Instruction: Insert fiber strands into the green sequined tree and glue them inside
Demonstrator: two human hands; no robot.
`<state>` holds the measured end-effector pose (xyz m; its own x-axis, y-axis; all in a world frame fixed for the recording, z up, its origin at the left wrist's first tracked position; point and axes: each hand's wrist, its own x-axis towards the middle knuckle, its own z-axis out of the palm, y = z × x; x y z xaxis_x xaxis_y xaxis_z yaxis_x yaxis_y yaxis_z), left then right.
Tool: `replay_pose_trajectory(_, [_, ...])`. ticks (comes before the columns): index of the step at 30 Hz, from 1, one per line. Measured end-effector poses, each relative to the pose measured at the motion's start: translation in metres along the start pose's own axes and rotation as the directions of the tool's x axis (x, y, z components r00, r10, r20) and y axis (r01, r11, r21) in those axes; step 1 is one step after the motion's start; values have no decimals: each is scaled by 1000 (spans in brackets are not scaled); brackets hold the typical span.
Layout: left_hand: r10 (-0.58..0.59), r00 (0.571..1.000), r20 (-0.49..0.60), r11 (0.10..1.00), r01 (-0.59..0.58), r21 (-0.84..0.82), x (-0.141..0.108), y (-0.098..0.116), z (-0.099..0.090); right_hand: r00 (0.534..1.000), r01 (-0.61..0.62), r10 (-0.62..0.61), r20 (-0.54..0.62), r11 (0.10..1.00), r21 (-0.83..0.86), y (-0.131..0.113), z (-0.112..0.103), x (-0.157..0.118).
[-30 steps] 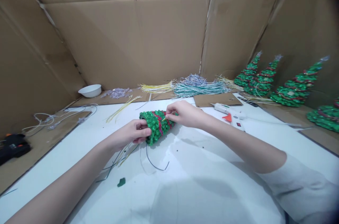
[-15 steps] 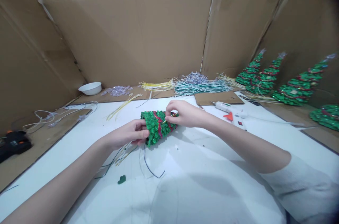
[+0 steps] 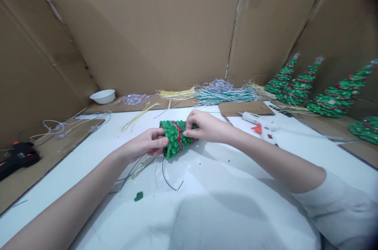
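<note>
A green beaded Christmas tree (image 3: 173, 139) with a red garland lies on its side on the white table, its wide open base toward the left. My left hand (image 3: 152, 143) grips the base rim, thumb outside and fingers partly hidden inside the base. Over the tree's narrower end, my right hand (image 3: 201, 126) pinches thumb and forefinger together against the beads near the garland. What sits between those fingertips is too small to make out. A dark wire (image 3: 167, 179) trails from below the base, and yellow wires (image 3: 141, 167) lie under my left wrist.
Bundles of yellow wires (image 3: 177, 93) and green-white wires (image 3: 227, 95) lie along the back. A white bowl (image 3: 102, 96) stands back left. On the right are a white glue gun (image 3: 249, 118) and several finished trees (image 3: 301, 84). A black tool (image 3: 20, 157) lies far left.
The thin yellow strand seen at my right fingertips earlier no longer shows clearly. Those fingers have shifted slightly on the tree, and the whole view has moved a little.
</note>
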<state>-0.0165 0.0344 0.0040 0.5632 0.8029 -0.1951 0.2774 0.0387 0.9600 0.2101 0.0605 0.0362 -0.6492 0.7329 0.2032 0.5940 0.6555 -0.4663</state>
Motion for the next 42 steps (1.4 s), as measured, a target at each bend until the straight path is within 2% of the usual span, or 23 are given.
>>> replay_pose_trajectory(5, [-25,1000,16,999,25,30,1,1,1,992,32,-32,118,999,1,3,-13,-3])
replay_pose_trajectory(16, [-85,996,-14,989,86,122,-5,11,5,972,87,-89,219,996,16,1,-23,-5])
replay_pose_trajectory(23, [-53,998,-17,993,54,109,-7,16,9,983,72,-69,168,997,-11,1,-21,-3])
replay_pose_trajectory(32, [-57,998,-11,998,58,39,-5,11,8,1000,-1,2,10,998,-58,-4,-1,-3])
replay_pose_trajectory(35, [-52,999,-5,998,52,42,-5,12,8,996,-2,7,89,998,-58,-4,-8,-3])
replay_pose_trajectory(38, [-37,999,10,999,37,38,-5,12,8,978,53,-44,203,998,-39,0,-21,-4])
replay_pose_trajectory(42, [-7,1000,14,997,6,73,-5,12,8,968,110,-98,230,993,-39,6,-28,-2])
